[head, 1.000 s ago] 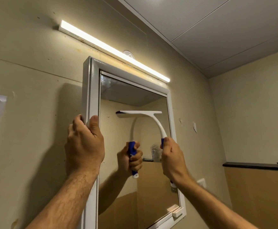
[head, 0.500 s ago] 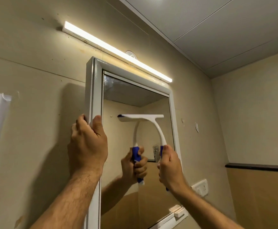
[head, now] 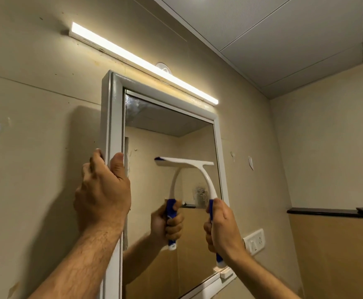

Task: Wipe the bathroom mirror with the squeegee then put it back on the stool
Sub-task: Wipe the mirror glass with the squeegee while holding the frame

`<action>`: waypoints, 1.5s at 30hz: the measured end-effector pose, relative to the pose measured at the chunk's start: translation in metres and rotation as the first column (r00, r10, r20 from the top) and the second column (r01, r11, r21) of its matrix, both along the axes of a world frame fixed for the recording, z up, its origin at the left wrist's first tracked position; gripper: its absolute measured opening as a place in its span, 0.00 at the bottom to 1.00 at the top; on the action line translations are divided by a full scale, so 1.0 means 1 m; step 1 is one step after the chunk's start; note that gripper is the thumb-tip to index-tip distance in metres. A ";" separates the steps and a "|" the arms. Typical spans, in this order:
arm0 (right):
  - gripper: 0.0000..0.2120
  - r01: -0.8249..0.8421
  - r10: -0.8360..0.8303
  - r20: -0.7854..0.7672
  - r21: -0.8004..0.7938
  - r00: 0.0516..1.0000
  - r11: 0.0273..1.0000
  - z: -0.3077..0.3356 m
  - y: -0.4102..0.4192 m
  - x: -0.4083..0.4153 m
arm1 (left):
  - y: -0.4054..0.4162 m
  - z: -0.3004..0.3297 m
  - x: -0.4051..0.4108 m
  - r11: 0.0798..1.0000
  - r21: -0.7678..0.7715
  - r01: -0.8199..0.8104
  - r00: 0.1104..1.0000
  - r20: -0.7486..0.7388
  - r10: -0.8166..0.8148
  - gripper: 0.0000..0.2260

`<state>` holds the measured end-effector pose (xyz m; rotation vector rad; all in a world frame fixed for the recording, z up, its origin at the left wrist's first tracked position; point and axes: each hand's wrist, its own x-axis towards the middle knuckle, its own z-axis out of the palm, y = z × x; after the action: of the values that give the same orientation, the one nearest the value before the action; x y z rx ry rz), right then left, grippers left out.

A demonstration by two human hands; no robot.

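Beige walls surround the white-framed mirror (head: 172, 147) under a lit tube light (head: 141, 62).

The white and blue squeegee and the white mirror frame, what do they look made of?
White and blue squeegee: probably moulded plastic, smooth and glossy in one curved piece, with a blue grip, perhaps rubbery. White mirror frame: looks like painted metal or plastic; it has a flat, slightly shiny face and mitred corners.

The mirror (head: 169, 147) hangs on the wall at frame centre, with the light (head: 141, 61) on the wall just above it. The left hand (head: 102, 195) is on the mirror's left frame edge. The squeegee (head: 185, 164) lies against the glass at centre right, and the right hand (head: 221, 229) is on its handle below. A switch (head: 254, 241) and a ledge (head: 327, 212) are right of the mirror.
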<state>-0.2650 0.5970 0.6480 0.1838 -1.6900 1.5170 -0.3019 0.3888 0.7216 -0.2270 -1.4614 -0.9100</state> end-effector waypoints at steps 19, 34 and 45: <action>0.16 -0.030 0.020 0.138 0.073 0.990 0.997 -0.066 0.001 0.017 | 0.002 -0.014 -0.007 0.999 0.039 -0.009 1.000 -0.018 0.010 0.26; 0.25 -0.393 0.419 0.189 -0.161 0.888 0.905 -0.065 0.016 0.019 | 0.005 -0.024 -0.006 0.997 0.013 -0.072 0.995 0.066 0.071 0.25; 0.21 -0.334 0.347 0.127 -0.115 0.929 0.935 -0.033 0.019 0.024 | 0.002 -0.027 -0.007 0.999 0.005 -0.042 0.995 0.086 0.041 0.23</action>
<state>-0.2413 0.6159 0.6148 0.3405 -1.7637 1.9022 -0.3085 0.3904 0.6951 -0.1530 -1.5367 -0.9007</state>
